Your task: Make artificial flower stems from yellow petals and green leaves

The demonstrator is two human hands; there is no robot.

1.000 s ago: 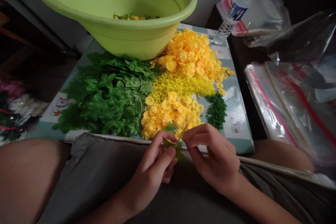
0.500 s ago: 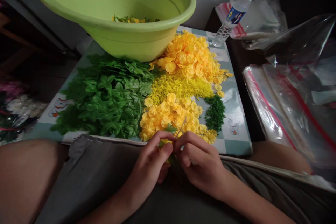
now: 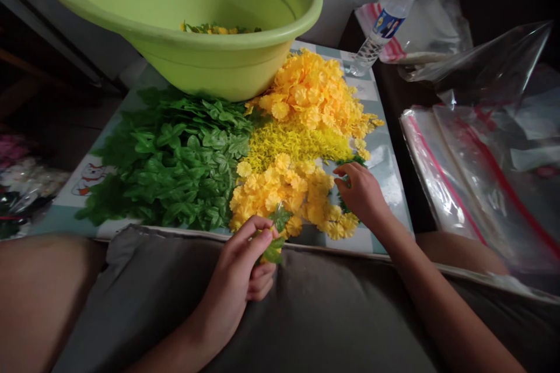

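My left hand (image 3: 242,262), close to the near table edge, pinches an artificial flower sprig (image 3: 272,252) with green leaves and a bit of yellow. My right hand (image 3: 362,189) is over the small dark green pile (image 3: 343,204) and covers much of it. Its fingers are bent together, and what lies between them is hidden. Left of that hand are pale yellow artificial flowers (image 3: 280,183). Behind these lie fine yellow sprigs (image 3: 301,143) and a heap of orange-yellow flowers (image 3: 312,90). Green artificial leaves (image 3: 175,163) are piled on the left.
A large lime-green basin (image 3: 210,61) with leaves and flowers in it stands at the back of the low table (image 3: 387,154). A plastic bottle (image 3: 385,26) leans at the back right corner. Clear plastic bags (image 3: 464,169) lie to the right.
My right hand has parted from my left and moved forward and right to the dark green pile. My left hand keeps the sprig, now more visible, near the same place.
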